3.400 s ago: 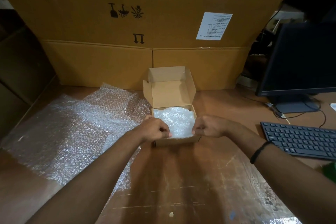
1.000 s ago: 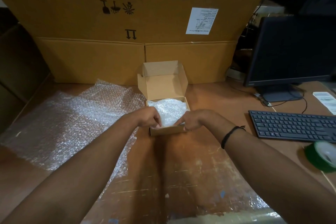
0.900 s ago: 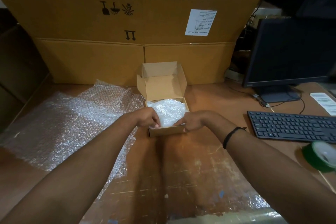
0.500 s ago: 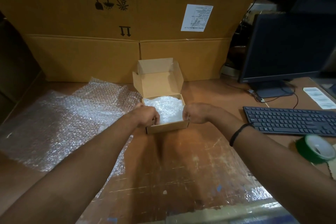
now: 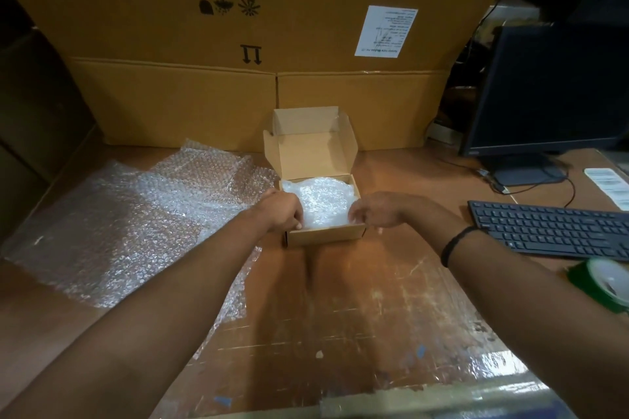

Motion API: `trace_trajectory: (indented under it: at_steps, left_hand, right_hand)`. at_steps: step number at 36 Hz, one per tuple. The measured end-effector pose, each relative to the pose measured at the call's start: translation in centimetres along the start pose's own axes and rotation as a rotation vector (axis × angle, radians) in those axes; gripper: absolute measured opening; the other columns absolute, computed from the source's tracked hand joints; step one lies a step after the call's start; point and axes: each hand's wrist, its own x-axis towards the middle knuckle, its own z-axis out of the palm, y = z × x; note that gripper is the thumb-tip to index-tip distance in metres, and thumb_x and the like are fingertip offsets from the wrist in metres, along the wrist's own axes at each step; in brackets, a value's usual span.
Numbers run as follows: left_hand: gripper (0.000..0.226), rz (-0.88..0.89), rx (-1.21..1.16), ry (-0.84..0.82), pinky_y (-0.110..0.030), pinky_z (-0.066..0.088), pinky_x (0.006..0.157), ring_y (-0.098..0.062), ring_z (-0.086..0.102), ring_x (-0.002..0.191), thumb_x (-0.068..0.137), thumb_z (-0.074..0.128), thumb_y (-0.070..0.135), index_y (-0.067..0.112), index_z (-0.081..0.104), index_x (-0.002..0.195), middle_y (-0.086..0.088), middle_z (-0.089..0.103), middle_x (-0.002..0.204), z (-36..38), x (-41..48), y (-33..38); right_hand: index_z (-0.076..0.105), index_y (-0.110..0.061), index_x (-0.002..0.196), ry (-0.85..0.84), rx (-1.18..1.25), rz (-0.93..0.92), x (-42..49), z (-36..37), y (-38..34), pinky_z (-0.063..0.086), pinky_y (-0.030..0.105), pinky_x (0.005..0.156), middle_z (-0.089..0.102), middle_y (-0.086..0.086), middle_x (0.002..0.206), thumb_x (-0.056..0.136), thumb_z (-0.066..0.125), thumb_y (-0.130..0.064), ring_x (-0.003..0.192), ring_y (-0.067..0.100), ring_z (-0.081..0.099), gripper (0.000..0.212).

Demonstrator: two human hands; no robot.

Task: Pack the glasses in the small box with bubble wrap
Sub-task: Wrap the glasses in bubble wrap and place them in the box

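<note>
Tuck-in stage I'd say: bubble wrap (image 5: 320, 201) fills the small box (image 5: 326, 234) (glasses hidden underneath?), left hand (image 5: 284, 214) pinching wrap at its left rim, right hand (image 5: 376, 213) loose on its right corner, lid (image 5: 311, 153) needs folding down next.

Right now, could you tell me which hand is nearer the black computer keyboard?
Right: the right hand is left of the black keyboard; the left hand farther left.

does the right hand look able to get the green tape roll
Probably yes: the green tape roll lies uncovered beside that forearm; the right hand need only draw back from the small box.
</note>
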Motion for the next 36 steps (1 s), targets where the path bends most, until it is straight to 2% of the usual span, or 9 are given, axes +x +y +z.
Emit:
trace_trajectory:
  at_steps: [4,8,10,18,23,25,27,32,36]
  left_hand:
    - [0.019,-0.033,0.021,-0.087,-0.037,0.02,0.105,-0.007,0.058,0.099,0.083,0.066,0.013,0.028,0.076,0.09,0.014,0.073,0.096,-1.0,-0.5,0.6]
    - [0.017,-0.092,0.087,-0.052,-0.039,0.017,0.103,-0.01,0.06,0.094,0.079,0.062,0.012,0.025,0.067,0.069,0.012,0.073,0.09,-0.4,-0.4,1.5]
    - [0.014,-0.117,0.103,-0.003,-0.041,0.014,0.106,-0.014,0.061,0.095,0.075,0.061,0.012,0.022,0.066,0.068,0.008,0.072,0.089,-0.1,-0.3,1.8]
    - [0.013,-0.129,0.152,0.089,-0.043,0.015,0.106,-0.018,0.062,0.098,0.082,0.058,0.015,0.021,0.069,0.08,0.006,0.072,0.092,0.5,-0.6,2.2]
    - [0.016,-0.06,0.076,0.095,-0.038,0.018,0.105,-0.015,0.046,0.112,0.082,0.069,0.017,0.03,0.076,0.089,0.01,0.071,0.097,0.5,-1.4,0.9]
    - [0.012,-0.067,0.098,0.198,-0.036,0.021,0.098,-0.013,0.039,0.111,0.081,0.073,0.025,0.031,0.076,0.091,0.011,0.067,0.101,0.5,-2.0,0.7]
    - [0.009,-0.086,0.205,0.29,-0.035,0.019,0.085,-0.014,0.041,0.108,0.078,0.075,0.032,0.03,0.075,0.087,0.012,0.067,0.1,0.2,-2.5,1.0]
    - [0.012,-0.143,0.34,0.127,-0.038,0.016,0.076,-0.018,0.045,0.106,0.083,0.064,0.022,0.024,0.074,0.088,0.008,0.068,0.092,0.0,-2.6,2.5]
    - [0.017,-0.124,0.306,0.075,-0.038,0.015,0.077,-0.021,0.043,0.109,0.086,0.059,0.022,0.023,0.075,0.093,0.008,0.068,0.097,0.3,-2.2,2.6]
  right_hand:
    - [0.057,-0.03,0.125,-0.047,0.016,-0.044,-0.3,-0.1,0.3,0.05,0.031,0.081,0.059,-0.006,0.113,0.094,0.035,-0.004,0.077,0.015,0.063,0.046]
    - [0.059,-0.029,0.132,-0.039,-0.073,-0.055,0.6,1.1,-0.1,0.043,0.032,0.1,0.056,-0.001,0.136,0.099,0.034,-0.011,0.118,0.02,0.054,0.045]
    - [0.061,-0.026,0.132,-0.036,-0.084,-0.053,0.8,1.6,-0.6,0.041,0.031,0.103,0.056,0.0,0.138,0.1,0.037,-0.01,0.124,0.021,0.051,0.043]
    - [0.061,-0.027,0.132,-0.116,-0.224,0.001,1.4,1.2,-3.0,0.052,0.038,0.093,0.06,0.005,0.13,0.091,0.038,0.001,0.107,0.024,0.059,0.054]
    - [0.066,-0.022,0.122,-0.01,-0.047,-0.022,0.6,0.3,-2.0,0.052,0.029,0.077,0.063,0.005,0.121,0.089,0.038,-0.001,0.065,0.022,0.065,0.048]
    - [0.067,-0.021,0.117,0.037,0.044,-0.039,0.2,0.2,-1.7,0.051,0.027,0.07,0.063,0.004,0.116,0.087,0.036,0.001,0.06,0.022,0.064,0.049]
    - [0.065,-0.02,0.119,0.017,0.02,-0.045,0.1,0.4,-2.0,0.052,0.029,0.074,0.061,0.004,0.118,0.087,0.034,0.002,0.059,0.023,0.062,0.049]
    - [0.064,-0.028,0.123,-0.025,-0.098,-0.013,1.1,0.8,-2.8,0.053,0.03,0.084,0.064,0.002,0.124,0.088,0.03,0.001,0.054,0.015,0.066,0.056]
    - [0.062,-0.027,0.129,-0.087,-0.19,-0.03,1.0,0.8,-3.4,0.052,0.029,0.078,0.064,0.005,0.122,0.092,0.031,-0.001,0.051,0.014,0.064,0.055]
